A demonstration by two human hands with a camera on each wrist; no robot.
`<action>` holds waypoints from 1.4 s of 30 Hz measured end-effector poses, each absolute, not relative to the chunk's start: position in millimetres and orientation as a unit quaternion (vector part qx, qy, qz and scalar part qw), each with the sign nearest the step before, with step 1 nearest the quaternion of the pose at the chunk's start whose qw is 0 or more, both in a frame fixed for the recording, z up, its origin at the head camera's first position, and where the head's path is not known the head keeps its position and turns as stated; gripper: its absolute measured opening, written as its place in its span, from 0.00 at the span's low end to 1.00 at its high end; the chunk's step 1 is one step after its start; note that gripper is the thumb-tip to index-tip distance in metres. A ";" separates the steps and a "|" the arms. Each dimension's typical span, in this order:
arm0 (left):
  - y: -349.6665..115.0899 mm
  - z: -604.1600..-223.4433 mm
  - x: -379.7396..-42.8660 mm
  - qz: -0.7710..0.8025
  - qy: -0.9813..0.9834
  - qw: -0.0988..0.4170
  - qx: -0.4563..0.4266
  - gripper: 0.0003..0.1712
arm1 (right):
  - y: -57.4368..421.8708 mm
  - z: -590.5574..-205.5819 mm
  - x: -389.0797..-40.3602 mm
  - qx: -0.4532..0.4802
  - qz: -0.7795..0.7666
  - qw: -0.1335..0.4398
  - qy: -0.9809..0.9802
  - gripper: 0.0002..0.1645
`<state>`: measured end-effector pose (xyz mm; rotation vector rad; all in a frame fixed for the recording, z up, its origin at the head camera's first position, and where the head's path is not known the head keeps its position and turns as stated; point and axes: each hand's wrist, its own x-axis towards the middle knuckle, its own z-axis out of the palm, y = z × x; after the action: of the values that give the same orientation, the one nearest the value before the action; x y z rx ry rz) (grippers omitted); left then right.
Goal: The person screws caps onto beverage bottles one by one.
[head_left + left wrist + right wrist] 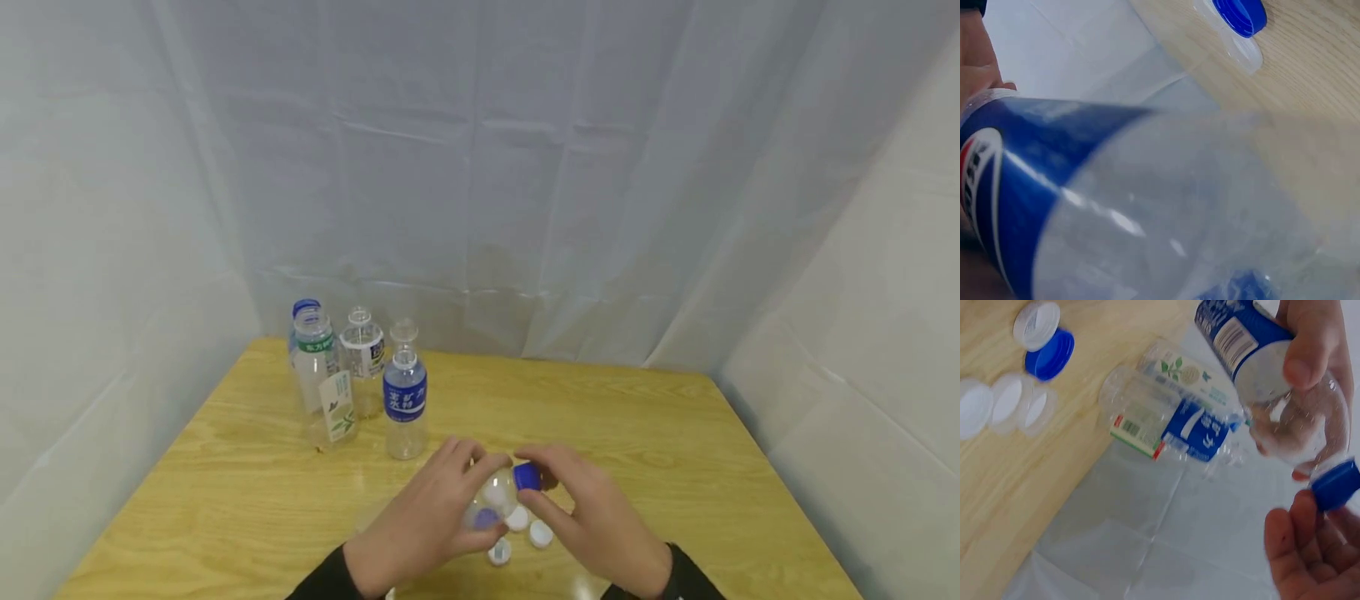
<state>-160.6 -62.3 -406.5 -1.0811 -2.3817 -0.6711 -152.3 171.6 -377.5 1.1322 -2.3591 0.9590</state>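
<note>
Across the front of the table a clear plastic bottle [501, 490] lies tilted in the air, its neck toward the right. My left hand [431, 504] grips it round the body. A blue label [1054, 162] wraps the bottle in the left wrist view. On the bottle's mouth sits a blue cap [527, 477]. The thumb and fingers of my right hand [588, 508] pinch this cap; in the right wrist view the fingertips [1304, 503] touch its side. Below the bottle lie several white caps [541, 533] and a loose blue cap [1050, 355].
Several empty bottles stand at the table's back left, among them a blue-labelled bottle [406, 408], a green-banded bottle [313, 375] and a clear bottle [363, 354]. White sheeting [480, 183] hangs behind and beside the wooden table [675, 450].
</note>
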 end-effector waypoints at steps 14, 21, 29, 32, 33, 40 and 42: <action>-58.7 -407.3 -160.0 -0.249 -0.855 0.228 -0.393 0.38 | 169.4 -379.8 -152.6 0.424 0.318 0.220 -0.819 0.17; -57.6 -406.3 -161.1 -0.209 -0.868 0.245 -0.377 0.38 | 162.9 -382.7 -150.1 0.384 0.337 0.240 -0.826 0.14; -55.3 -404.3 -160.8 -0.183 -0.873 0.266 -0.366 0.37 | 161.0 -383.0 -147.7 0.334 0.367 0.205 -0.844 0.09; -55.8 -404.8 -161.6 -0.187 -0.870 0.276 -0.364 0.37 | 161.3 -383.9 -149.1 0.338 0.374 0.210 -0.838 0.11; -56.0 -404.8 -161.7 -0.188 -0.868 0.280 -0.364 0.37 | 161.6 -384.2 -149.6 0.343 0.374 0.215 -0.835 0.12; -54.8 -401.8 -162.2 -0.209 -0.857 0.294 -0.367 0.43 | 160.9 -380.0 -151.6 0.357 0.358 0.236 -0.830 0.21; -54.2 -401.2 -161.9 -0.209 -0.857 0.295 -0.368 0.44 | 160.1 -377.7 -151.9 0.355 0.359 0.236 -0.830 0.20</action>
<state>-161.9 -54.2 -401.2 -0.9790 -2.2794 -0.5554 -151.9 160.1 -377.7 0.9722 -2.2770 0.9837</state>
